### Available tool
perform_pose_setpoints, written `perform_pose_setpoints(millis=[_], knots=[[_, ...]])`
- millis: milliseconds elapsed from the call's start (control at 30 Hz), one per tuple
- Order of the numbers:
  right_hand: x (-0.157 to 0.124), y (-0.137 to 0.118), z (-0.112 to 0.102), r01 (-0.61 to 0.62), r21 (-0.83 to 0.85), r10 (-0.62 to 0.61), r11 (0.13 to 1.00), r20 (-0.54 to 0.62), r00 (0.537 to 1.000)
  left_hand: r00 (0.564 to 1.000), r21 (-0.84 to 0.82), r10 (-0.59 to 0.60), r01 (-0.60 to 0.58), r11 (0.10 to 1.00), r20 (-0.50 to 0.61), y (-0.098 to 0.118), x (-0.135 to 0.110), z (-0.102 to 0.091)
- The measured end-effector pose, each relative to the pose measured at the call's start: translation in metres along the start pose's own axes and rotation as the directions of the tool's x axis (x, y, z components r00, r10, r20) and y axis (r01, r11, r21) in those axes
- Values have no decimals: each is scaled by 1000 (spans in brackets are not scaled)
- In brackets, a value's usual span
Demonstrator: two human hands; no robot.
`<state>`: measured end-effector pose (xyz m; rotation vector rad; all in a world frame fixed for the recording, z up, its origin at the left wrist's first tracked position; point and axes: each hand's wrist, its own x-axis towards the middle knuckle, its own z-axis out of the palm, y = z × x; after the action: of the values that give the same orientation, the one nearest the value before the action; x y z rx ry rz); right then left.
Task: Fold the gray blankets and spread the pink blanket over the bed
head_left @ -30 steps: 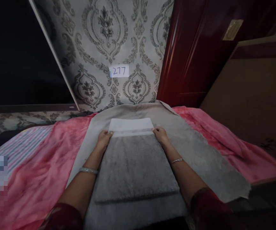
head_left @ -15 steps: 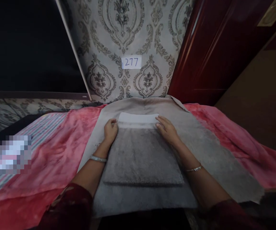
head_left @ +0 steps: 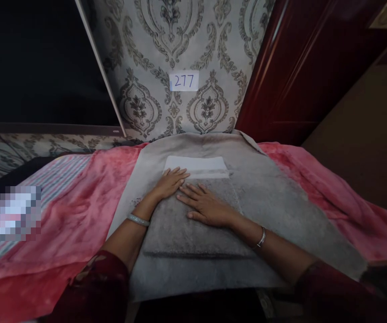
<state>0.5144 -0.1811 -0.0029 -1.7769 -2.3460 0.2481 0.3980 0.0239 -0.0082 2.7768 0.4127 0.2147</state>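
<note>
A folded grey plush cloth point(head_left: 193, 237) lies flat on a larger light grey cloth point(head_left: 263, 202). Across its far end runs a white band point(head_left: 196, 164), with a narrower white strip just below. My left hand point(head_left: 172, 183) rests flat at the band's left part, its fingers spread over the strip and the plush. On the middle of the plush cloth lies my right hand point(head_left: 205, 206), palm down, fingers apart and pointing left, close to the left hand. Neither hand grasps anything. The cloth under both palms is hidden.
Pink-red plush fabric point(head_left: 112, 193) spreads under the grey cloth on both sides. Striped fabric point(head_left: 58, 179) and a blurred-out item point(head_left: 10, 213) lie at the left. Behind are a dark screen point(head_left: 45, 63), a patterned wall with a "277" label point(head_left: 184, 80), and a dark red door point(head_left: 280, 67).
My hands have left the side edges of the folded plush cloth. Both now lie flat on it: the left moved slightly right, the right moved left and nearer to me.
</note>
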Motion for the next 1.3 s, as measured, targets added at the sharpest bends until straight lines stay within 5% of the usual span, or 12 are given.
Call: perform_pose_setpoints(millis=[200,367,500,633,800,933,1100,1300], knots=[[-35,-43,4,190,148,-201,971,67,977,1000,-8,5,-5,1000,-14,-1,0,0],[-71,-75,4,215,313,-260,925,110,959,996,-33,33,-36,999,-88,-6,0,3],[-80,-50,-16,170,359,-170,918,-32,985,993,-66,53,-60,996,-109,2,13,-11],[-71,11,-34,61,205,-15,977,-217,976,963,-237,269,-268,934,-25,35,55,-28],[-55,51,-21,25,73,-8,997,-222,975,931,-136,314,-292,947,185,69,102,-8],[-52,51,-5,-31,38,37,999,-155,987,929,-50,315,-311,949,194,67,105,18],[-59,43,-5,-20,76,28,997,-100,995,925,-70,326,-318,945,198,60,102,23],[-96,-10,1,113,198,-115,974,-2,993,927,-79,325,-316,945,187,60,104,23]])
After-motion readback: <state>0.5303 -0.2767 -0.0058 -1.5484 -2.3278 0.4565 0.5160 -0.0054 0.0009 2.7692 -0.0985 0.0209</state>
